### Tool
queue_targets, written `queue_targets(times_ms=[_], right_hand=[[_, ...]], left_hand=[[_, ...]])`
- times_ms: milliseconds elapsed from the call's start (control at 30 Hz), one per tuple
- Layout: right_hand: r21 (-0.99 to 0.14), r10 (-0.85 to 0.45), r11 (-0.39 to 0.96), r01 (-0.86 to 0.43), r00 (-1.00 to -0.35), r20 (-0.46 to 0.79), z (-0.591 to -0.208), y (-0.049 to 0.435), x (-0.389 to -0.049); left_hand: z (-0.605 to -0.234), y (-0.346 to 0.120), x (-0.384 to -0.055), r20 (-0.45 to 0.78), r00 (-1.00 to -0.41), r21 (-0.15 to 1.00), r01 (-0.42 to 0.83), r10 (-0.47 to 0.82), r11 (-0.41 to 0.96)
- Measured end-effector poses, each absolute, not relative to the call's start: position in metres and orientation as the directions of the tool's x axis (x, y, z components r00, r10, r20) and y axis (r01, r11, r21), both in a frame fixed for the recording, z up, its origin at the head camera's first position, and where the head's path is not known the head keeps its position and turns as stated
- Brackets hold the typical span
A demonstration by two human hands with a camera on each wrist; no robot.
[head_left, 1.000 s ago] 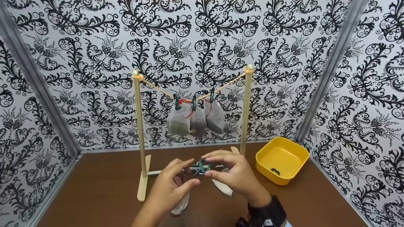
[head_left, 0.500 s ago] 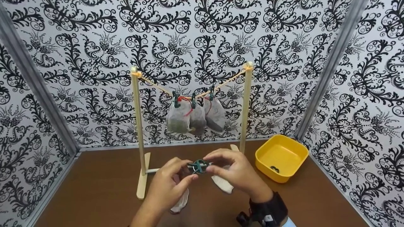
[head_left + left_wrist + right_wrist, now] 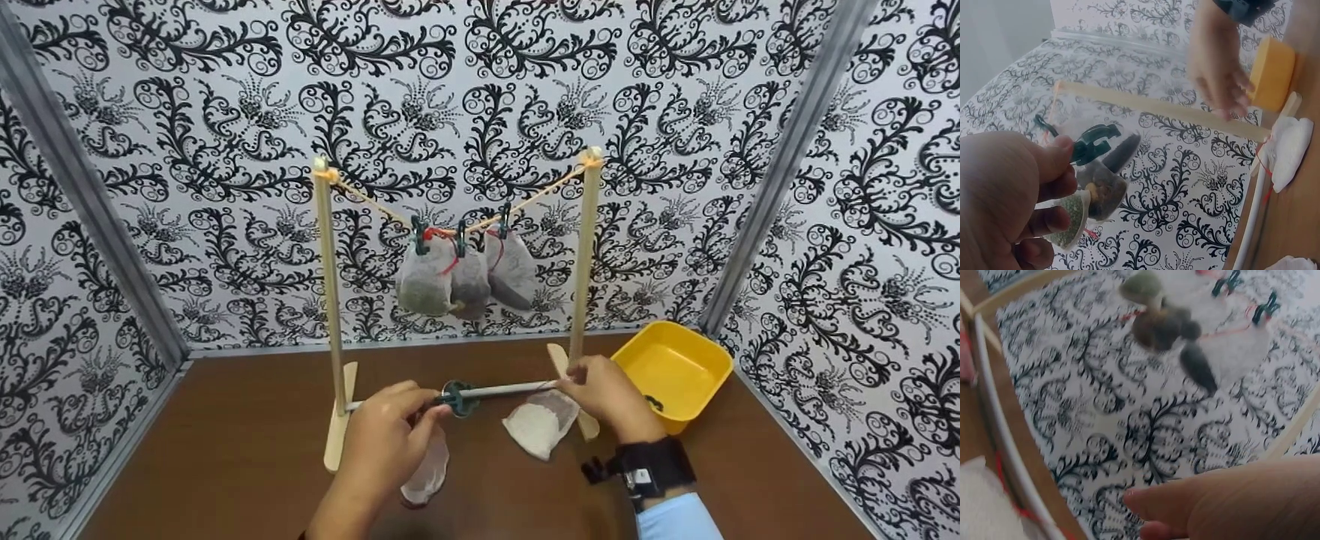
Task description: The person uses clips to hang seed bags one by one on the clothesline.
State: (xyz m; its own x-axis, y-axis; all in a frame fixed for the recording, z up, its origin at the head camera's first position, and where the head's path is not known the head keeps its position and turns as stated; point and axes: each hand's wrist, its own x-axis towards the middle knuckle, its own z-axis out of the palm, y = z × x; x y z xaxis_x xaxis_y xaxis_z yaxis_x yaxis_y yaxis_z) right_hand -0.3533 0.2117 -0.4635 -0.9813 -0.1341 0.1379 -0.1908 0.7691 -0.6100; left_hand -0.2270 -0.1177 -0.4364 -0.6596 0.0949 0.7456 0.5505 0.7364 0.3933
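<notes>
Clip, green, is held above the table, one end pinched between the thumb and fingers of our left hand. Our right hand hovers near the white-filled pouch, fingers loosely extended and, as far as we can see, holding nothing. We judge the clip light, stiff and smooth; we should grasp its handle end, clear of the mouth. We expect the pouch to be soft and easily torn; we should lift by its upper edge.

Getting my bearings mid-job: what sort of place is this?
Probably a staged booth for tabletop work, judging by the white wall panels with black scrollwork, the straight grey metal-looking corner strips and the flat brown tabletop they border.
</notes>
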Motion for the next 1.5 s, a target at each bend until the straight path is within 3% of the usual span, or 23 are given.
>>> queue_targets(times_ms=[333,600,833,1067,1367,1500], right_hand=[[-0.635,-0.021,0.772,0.015,-0.999,-0.049,-0.499,0.215,-0.366],[-0.577,0.0,0.817,0.002,-1.0,-0.004,-0.517,0.213,-0.373],[-0.559,-0.021,0.828,-0.03,-1.0,0.023,-0.52,0.216,-0.372],[-0.629,-0.044,0.776,-0.038,-0.999,0.006,-0.506,0.217,-0.37],[-0.63,-0.093,0.748,-0.209,-0.973,0.213,-0.46,0.211,-0.36],[-0.607,-0.106,0.738,-0.294,-0.939,0.326,-0.44,0.211,-0.352]], left_hand=[[-0.439,-0.121,-0.232,0.774,-0.623,0.343,0.556,0.107,0.757],[-0.443,-0.124,-0.232,0.812,-0.574,0.285,0.55,0.107,0.785],[-0.443,-0.122,-0.231,0.793,-0.599,0.3,0.54,0.109,0.787],[-0.444,-0.122,-0.232,0.793,-0.6,0.299,0.533,0.105,0.792],[-0.437,-0.121,-0.232,0.782,-0.616,0.311,0.516,0.094,0.798],[-0.419,-0.119,-0.236,0.796,-0.593,0.271,0.525,0.119,0.807]])
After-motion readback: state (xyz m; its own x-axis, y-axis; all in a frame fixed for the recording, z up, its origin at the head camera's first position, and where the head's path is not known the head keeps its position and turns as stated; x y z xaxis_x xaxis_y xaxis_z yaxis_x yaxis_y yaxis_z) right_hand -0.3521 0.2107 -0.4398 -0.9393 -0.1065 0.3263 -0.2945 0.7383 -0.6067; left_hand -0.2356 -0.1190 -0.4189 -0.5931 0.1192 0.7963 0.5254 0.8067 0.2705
